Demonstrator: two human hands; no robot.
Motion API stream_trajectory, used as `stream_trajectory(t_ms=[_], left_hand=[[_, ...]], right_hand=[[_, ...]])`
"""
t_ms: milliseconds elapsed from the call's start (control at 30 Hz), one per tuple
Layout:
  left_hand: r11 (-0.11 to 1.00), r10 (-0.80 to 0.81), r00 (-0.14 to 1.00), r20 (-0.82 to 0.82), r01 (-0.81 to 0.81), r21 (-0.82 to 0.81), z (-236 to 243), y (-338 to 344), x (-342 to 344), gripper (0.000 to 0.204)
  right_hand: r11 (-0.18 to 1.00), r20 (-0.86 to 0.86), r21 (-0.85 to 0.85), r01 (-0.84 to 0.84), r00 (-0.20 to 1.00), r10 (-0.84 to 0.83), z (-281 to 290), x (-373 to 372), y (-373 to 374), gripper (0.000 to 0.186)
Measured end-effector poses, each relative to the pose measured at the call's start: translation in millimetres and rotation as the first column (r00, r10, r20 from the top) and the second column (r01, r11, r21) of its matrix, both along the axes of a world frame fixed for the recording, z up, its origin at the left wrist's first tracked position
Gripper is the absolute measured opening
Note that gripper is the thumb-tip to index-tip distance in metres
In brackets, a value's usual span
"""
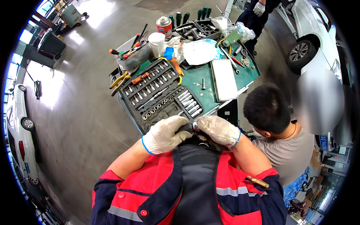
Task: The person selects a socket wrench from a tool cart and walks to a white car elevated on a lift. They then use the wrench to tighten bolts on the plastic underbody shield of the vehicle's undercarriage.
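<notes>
Both my hands wear white knit gloves and meet in front of my chest, at the near edge of the work cart. My left hand (166, 135) is closed round the dark handle of what looks like a ratchet wrench (195, 126). At its round chrome head, the fingers of my right hand (218, 130) are closed, and they partly cover it. Just beyond my hands lies an open socket set case (162, 108), with rows of bits and chrome sockets. An orange-handled driver (140, 78) rests across the bits.
On the green cart top (195, 80) are a white flat box (224, 80), a loose bolt (203, 84), pliers (120, 82), a spray can (164, 27) and a tray of sockets (197, 30). A co-worker (277, 127) crouches close at right; another person (258, 15) stands behind the cart.
</notes>
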State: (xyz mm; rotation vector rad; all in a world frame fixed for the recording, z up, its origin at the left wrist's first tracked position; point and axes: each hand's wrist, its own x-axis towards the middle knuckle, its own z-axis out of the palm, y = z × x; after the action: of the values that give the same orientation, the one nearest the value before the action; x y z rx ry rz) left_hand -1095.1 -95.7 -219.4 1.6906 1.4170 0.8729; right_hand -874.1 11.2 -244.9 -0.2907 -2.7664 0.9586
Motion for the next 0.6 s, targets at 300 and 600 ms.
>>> stream_trajectory(t_ms=[300, 600], left_hand=[[1.000, -0.006, 1.000, -0.018, 0.007, 0.025, 24.0, 7.2, 15.3, 0.035], [0.992, -0.116, 0.867, -0.484, 0.082, -0.091, -56.9, 39.6, -134.3, 0.032]], right_hand=[[0.557, 0.402, -0.569, 0.604, 0.796, -0.452, 29.1, -10.0, -26.0, 0.039], [-0.008, 0.334, -0.876, 0.482, 0.595, -0.732, 13.7, 50.9, -17.3, 0.023]])
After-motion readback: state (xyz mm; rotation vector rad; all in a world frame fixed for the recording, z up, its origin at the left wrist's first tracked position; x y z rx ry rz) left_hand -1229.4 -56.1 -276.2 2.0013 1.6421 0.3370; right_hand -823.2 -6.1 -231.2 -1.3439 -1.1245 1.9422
